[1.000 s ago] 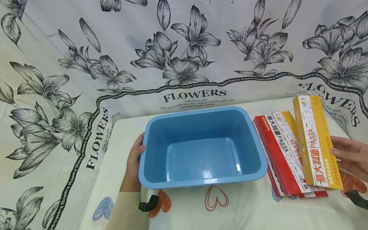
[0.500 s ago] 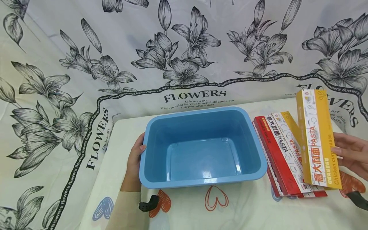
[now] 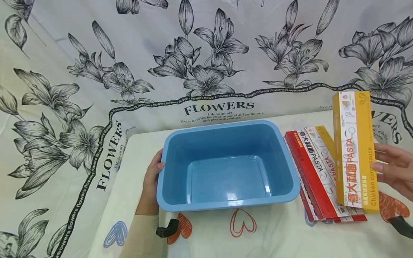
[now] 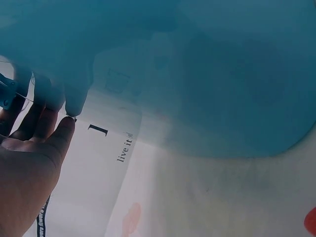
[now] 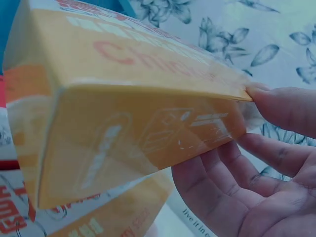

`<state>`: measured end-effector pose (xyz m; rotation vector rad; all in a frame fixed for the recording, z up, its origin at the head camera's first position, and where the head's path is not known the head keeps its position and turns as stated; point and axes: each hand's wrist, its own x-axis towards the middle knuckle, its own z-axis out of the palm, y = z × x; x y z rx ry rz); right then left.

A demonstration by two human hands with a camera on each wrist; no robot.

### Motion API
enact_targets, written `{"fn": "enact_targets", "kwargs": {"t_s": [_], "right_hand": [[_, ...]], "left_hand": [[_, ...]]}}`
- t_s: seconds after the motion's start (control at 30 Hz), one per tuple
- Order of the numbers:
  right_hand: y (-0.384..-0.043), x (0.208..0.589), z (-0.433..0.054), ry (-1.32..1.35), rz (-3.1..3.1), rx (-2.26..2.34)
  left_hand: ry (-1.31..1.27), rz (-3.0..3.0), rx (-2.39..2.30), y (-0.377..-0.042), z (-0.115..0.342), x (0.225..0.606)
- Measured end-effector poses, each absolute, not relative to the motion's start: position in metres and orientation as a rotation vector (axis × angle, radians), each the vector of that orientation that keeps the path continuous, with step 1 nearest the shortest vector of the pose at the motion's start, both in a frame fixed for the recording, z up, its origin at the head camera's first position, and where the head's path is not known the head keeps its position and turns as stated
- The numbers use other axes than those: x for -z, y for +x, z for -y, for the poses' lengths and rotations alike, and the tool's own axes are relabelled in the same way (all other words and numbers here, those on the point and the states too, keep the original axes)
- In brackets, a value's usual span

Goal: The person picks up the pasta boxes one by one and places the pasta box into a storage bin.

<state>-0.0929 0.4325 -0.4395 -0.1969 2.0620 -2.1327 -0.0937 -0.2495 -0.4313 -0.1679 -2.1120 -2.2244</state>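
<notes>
My right hand [image 3: 394, 168] grips a yellow pasta box [image 3: 355, 150] marked chicken curry sauce, held over the right side of a pile of boxes. In the right wrist view, the thumb [image 5: 291, 106] lies on the box's upper edge and the fingers support it from below. A red tomato sauce pasta box [image 3: 309, 172] and another yellow pasta box [image 3: 324, 138] are in the pile, partly covered by the held one. My left hand [image 3: 151, 179] touches the left outer wall of a blue plastic tub [image 3: 226, 206], fingertips and thumb right at its side.
The tub stands in the middle of the table, its inside bare. A pale cloth with hearts covers the table [image 3: 274, 233], and a flower-printed sheet [image 3: 129, 46] hangs behind and to the left. The box pile lies close against the tub's right side.
The held yellow box has risen slightly and turned more upright in the head view, baring more of the pile beneath. My left hand and the tub have stayed in place.
</notes>
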Motion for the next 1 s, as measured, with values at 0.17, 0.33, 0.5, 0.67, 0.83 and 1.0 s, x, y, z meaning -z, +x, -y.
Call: {"fn": "enact_targets", "kwargs": {"t_s": [0.17, 0.33, 0.5, 0.67, 0.83, 1.0], "right_hand": [[-0.092, 0.43, -0.422, -0.249, -2.152, 2.078], [-0.089, 0.42, -0.409, -0.248, -2.294, 1.988], [-0.086, 0.411, -0.395, -0.286, -2.365, 1.956], [-0.084, 0.402, -0.384, -0.324, -2.376, 1.957], [-0.082, 0.393, -0.374, -0.374, -2.374, 1.974], [-0.08, 0.384, -0.363, -0.432, -2.326, 2.036]], "left_hand": [[-0.201, 2.094, 2.246, -0.094, 0.25, 0.43], [-0.215, 2.088, 2.256, -0.094, 0.25, 0.43], [-0.195, 2.071, 2.251, -0.093, 0.249, 0.432], [-0.19, 2.072, 2.229, -0.094, 0.249, 0.433], [-0.193, 2.044, 2.261, -0.094, 0.25, 0.434], [-0.184, 2.039, 2.264, -0.094, 0.25, 0.434]]}}
